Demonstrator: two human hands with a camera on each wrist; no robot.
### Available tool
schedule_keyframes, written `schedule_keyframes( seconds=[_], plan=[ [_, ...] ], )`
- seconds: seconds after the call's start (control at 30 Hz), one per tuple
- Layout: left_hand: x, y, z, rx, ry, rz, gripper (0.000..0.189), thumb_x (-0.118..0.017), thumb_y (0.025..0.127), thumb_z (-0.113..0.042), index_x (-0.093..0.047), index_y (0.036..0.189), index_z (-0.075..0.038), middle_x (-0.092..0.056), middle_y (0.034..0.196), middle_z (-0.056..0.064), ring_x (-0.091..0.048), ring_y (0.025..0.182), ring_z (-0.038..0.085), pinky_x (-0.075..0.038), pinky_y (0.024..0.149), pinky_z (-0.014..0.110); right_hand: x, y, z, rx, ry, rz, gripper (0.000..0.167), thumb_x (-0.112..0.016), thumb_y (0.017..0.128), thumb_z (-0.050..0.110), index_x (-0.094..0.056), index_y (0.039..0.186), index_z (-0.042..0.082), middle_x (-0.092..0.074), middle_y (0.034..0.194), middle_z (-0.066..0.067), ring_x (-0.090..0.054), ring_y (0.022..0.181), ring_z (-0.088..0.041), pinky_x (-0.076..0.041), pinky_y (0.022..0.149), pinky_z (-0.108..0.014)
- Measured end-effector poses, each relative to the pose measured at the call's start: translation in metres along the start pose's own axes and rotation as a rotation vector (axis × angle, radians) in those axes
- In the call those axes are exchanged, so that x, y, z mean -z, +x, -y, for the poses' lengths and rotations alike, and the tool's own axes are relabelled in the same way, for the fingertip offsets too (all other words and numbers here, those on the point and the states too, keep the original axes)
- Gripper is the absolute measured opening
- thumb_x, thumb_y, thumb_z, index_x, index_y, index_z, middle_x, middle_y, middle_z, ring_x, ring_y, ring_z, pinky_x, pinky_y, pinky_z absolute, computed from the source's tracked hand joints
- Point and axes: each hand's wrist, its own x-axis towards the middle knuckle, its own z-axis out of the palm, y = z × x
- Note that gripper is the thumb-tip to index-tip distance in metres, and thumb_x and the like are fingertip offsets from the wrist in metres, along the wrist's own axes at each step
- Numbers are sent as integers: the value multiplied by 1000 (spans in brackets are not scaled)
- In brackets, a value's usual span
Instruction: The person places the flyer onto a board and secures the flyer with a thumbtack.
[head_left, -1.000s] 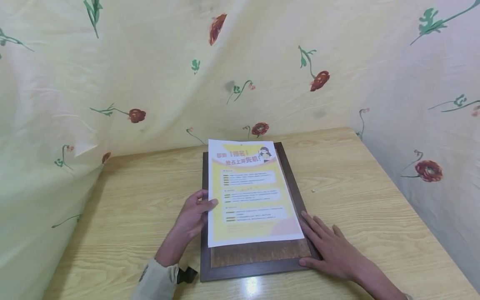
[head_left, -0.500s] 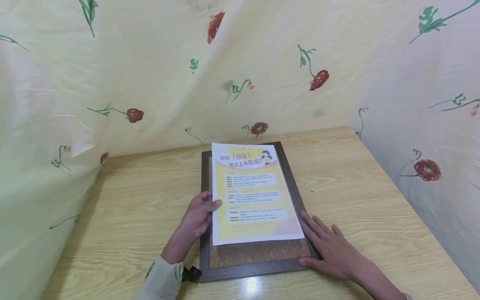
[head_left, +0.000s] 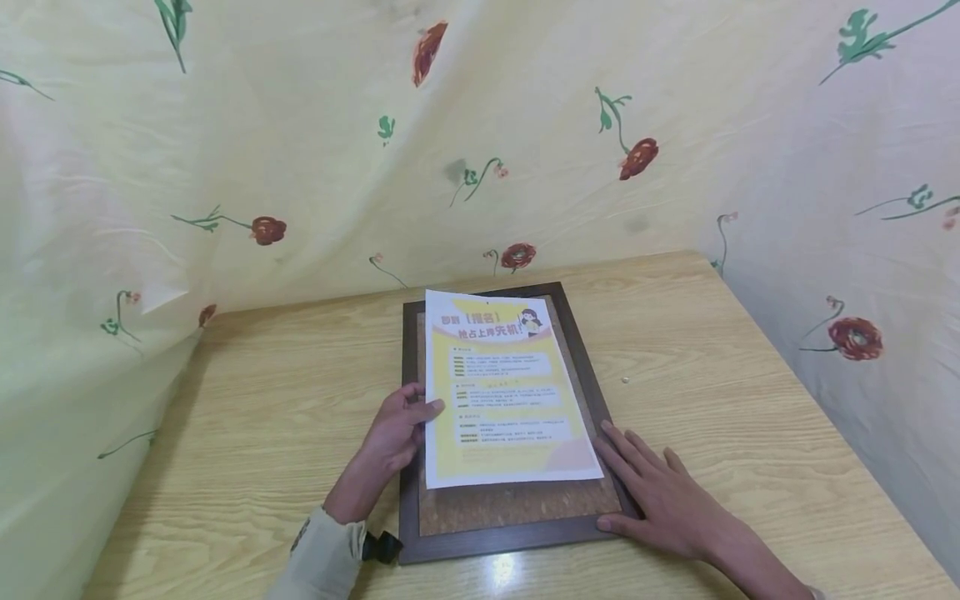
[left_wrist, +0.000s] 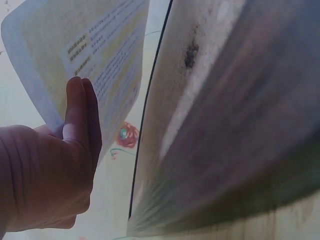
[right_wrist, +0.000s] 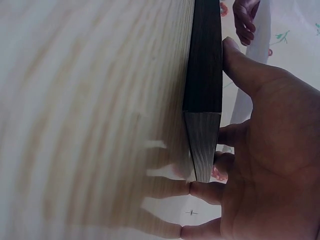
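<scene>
Drew left edge of printed flyer (head_left: 506, 392) rightward with left fingers (head_left: 406, 392), baring more of framed corkboard (head_left: 517, 507) along left and far sides.

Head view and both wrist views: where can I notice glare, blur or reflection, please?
Head view: a glare spot on the table by the frame's near edge; small print on the sheet is soft. Left wrist view: dim, the broad surface at right blurred. Right wrist view: the right hand is shaded, its fingers mirrored on the table.
</scene>
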Motion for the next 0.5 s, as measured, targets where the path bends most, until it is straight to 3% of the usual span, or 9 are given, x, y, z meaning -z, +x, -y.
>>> schedule_keyframes(
  seconds=[0.5],
  plan=[
    [3, 3, 18, 37, 95, -14, 36, -54, 97, 2, -46, 131, 6, -63, 122, 25, -67, 105, 35, -57, 82, 43, -1, -1, -1, 9, -17, -8, 90, -58, 87, 68, -37, 152, 10, -26, 160, -13, -34, 139, -44, -32, 93, -76]
  ],
)
